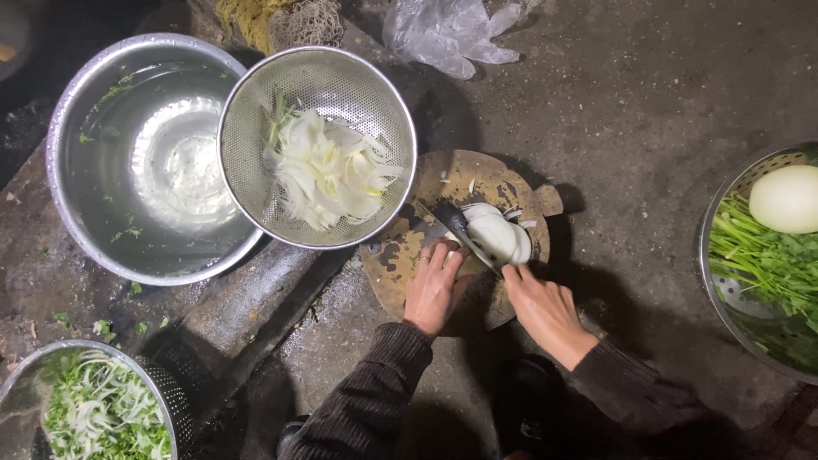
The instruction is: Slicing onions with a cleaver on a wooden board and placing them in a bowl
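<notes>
My left hand lay palm down on the board, forearm coming in from 7 o'clock in a dark ribbed sleeve, fingers stretched toward 12 o'clock. Its fingertips rested on the flat of the knife and against the near edge of the onion; the hand was nearly flat, fingers loosely together, clasping nothing.

My right hand came in from 4 o'clock, wrist bent, knuckles up, fingers curled toward 11 o'clock. It was closed around the knife's handle end, though the handle itself was hidden under my fingers, so I could not tell how tightly.

The knife's long axis ran from 10 o'clock down to 4 o'clock, its dark blade tip pointing at 10 o'clock toward the colander. The blade lay along the left side of the onion.

The onion sat at the board's centre-right, a white half already cut into slices that leaned together, fanned toward 2 o'clock. A few loose slivers lay on the board near 12 o'clock.

The colander, at 10 o'clock from the board and overlapping its rim, held sliced onion. It leaned on a big steel bowl at 9 o'clock. A basin at 3 o'clock held green herbs and one whole peeled onion. Another bowl at 8 o'clock held mixed greens and onion.
</notes>
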